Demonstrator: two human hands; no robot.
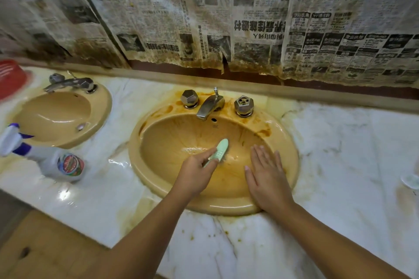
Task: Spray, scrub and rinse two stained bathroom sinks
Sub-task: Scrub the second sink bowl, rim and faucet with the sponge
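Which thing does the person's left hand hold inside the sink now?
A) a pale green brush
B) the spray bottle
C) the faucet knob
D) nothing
A: the left hand grips the pale green brush in the stained sink; the spray bottle sits on the counter.

Near sink (226, 207) mustard yellow, orange-brown stains on rim. Far sink (104, 108) same yellow. Brush (221, 150) pale green. Countertop (340, 165) white marble, grey veins, yellowish blotches. Spray bottle (51, 161) white, purple trigger. Basket (11, 77) red.
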